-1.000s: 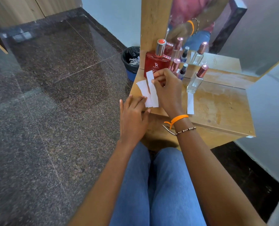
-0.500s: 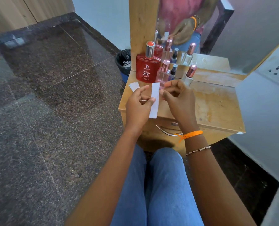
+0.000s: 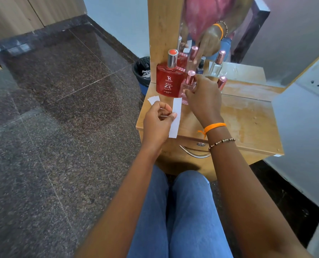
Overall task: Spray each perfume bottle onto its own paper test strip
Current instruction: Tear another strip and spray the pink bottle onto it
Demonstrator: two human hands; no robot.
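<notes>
At the desk's (image 3: 248, 127) front-left corner, head view: left hand (image 3: 157, 125), fingers pinching an upright paper strip (image 3: 175, 118) over the desk edge. Right hand (image 3: 204, 98), fingers curled on the pink perfume bottle (image 3: 187, 86), touching the red bottle (image 3: 169, 81) by the mirror (image 3: 266, 34). Second strip (image 3: 153, 99) at the left edge. Bare desk lies right.

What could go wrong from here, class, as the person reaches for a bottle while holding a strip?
1. The right hand reaches the pink bottle tight beside the red bottle; one may topple.
2. The left hand holds a strip near the loose strip; spray may mark both.
</notes>
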